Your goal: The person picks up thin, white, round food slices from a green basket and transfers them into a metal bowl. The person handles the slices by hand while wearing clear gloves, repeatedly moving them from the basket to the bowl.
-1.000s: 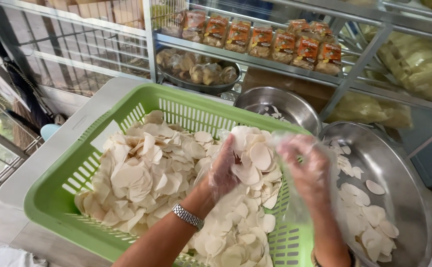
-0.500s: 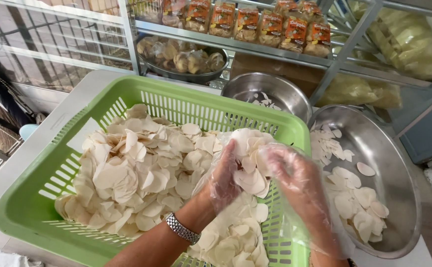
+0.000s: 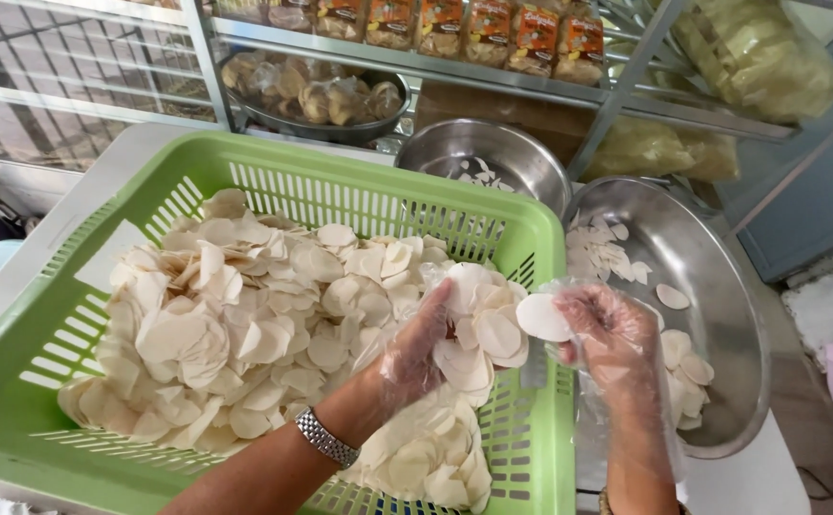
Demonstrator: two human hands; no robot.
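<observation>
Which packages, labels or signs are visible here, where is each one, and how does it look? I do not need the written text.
Row of snack packets: top shelf, clear bags with orange-red labels, standing side by side.
Large clear bags: upper right on the rack, bulging with pale yellow chips.
Another clear bag: lower shelf behind the big metal bowl, yellowish contents.
No signs or screens.

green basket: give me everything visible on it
The green basket is a large rectangular plastic crate with slotted walls and a thick rolled rim. It sits level on a pale counter, heaped with thin off-white round chips. The gloved left hand digs into the pile; a steel pan adjoins its right wall.
</observation>
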